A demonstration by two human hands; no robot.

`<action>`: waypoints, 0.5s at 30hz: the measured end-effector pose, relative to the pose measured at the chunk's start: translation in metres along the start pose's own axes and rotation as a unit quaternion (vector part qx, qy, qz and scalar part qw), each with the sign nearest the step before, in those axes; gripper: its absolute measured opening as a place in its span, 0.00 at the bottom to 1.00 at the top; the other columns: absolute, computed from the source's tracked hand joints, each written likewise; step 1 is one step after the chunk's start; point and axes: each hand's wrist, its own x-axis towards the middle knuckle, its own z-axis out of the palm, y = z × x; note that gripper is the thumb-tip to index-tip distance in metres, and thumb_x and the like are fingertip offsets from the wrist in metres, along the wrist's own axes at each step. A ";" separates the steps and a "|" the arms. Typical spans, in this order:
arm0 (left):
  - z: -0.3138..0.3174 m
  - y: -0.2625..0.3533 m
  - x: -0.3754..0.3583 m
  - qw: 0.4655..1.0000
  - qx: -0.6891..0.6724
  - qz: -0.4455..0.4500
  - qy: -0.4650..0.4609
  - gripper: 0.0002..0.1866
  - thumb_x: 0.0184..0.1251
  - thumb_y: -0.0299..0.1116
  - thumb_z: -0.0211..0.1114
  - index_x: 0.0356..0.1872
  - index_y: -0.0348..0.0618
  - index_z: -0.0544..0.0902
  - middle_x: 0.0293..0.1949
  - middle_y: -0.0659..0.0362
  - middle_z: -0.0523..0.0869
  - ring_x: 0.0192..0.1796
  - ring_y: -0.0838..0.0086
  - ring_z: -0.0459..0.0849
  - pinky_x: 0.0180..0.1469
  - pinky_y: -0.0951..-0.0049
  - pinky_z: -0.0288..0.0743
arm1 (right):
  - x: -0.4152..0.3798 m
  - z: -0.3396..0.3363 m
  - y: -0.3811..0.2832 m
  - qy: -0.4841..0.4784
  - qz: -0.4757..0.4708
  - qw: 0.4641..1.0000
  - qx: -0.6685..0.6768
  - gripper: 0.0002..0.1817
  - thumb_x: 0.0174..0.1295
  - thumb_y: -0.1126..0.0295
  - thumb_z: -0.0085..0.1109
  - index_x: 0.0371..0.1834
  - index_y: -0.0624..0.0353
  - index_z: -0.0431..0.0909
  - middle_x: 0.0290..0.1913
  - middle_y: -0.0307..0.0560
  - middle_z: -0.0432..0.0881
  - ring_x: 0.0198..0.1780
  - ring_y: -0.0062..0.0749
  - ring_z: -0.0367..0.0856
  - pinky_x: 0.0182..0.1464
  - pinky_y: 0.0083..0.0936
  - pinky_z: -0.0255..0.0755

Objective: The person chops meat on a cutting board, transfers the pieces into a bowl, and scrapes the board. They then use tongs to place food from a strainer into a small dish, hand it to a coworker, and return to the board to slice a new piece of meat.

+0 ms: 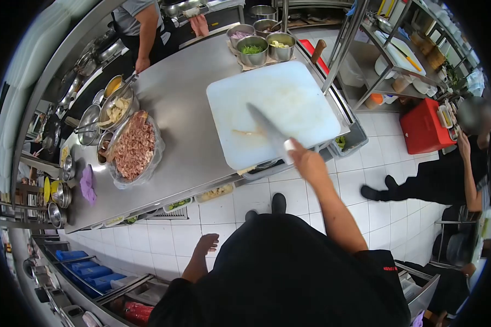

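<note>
My right hand [307,163] is closed round the white handle of a kitchen knife [267,124]. The blade, slightly blurred, lies over the white cutting board [300,92] and points to the far left. Close to the blade, a thin pale strip [245,132] rests on the board; I cannot make out what it is. Down by my side, away from the table, my left hand [206,244] hangs with its fingers loosely apart and holds nothing.
A plastic-lined bowl of chopped meat [133,147] stands left on the steel table [185,109]. Several metal pots [252,52] sit behind the board. A grey bin [352,143] is at the table's right edge. One person [142,27] stands across the table, another [447,180] at right.
</note>
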 end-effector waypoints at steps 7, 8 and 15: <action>-0.025 -0.052 0.016 0.987 -0.154 0.046 -0.003 0.19 0.68 0.43 0.67 0.57 0.51 0.83 0.41 0.63 0.87 0.39 0.73 0.85 0.38 0.68 0.80 | 0.006 0.026 0.101 0.120 0.018 0.990 -0.074 0.23 0.74 0.54 0.49 0.65 0.53 0.76 0.28 0.56 0.86 0.22 0.46 0.83 0.21 0.44 0.73; -0.032 -0.067 0.023 0.981 -0.017 0.193 -0.007 0.17 0.68 0.41 0.67 0.55 0.49 0.85 0.41 0.63 0.88 0.39 0.74 0.85 0.38 0.68 0.81 | 0.002 0.041 0.054 0.074 0.009 0.992 -0.101 0.23 0.73 0.53 0.50 0.63 0.53 0.77 0.28 0.58 0.85 0.24 0.52 0.83 0.24 0.48 0.74; -0.046 -0.015 0.021 0.965 -0.164 0.190 -0.070 0.16 0.71 0.41 0.65 0.54 0.46 0.84 0.41 0.58 0.87 0.36 0.68 0.84 0.36 0.63 0.81 | 0.021 -0.023 0.011 0.021 0.090 0.995 0.044 0.25 0.71 0.53 0.49 0.68 0.51 0.75 0.44 0.65 0.86 0.44 0.62 0.85 0.48 0.52 0.77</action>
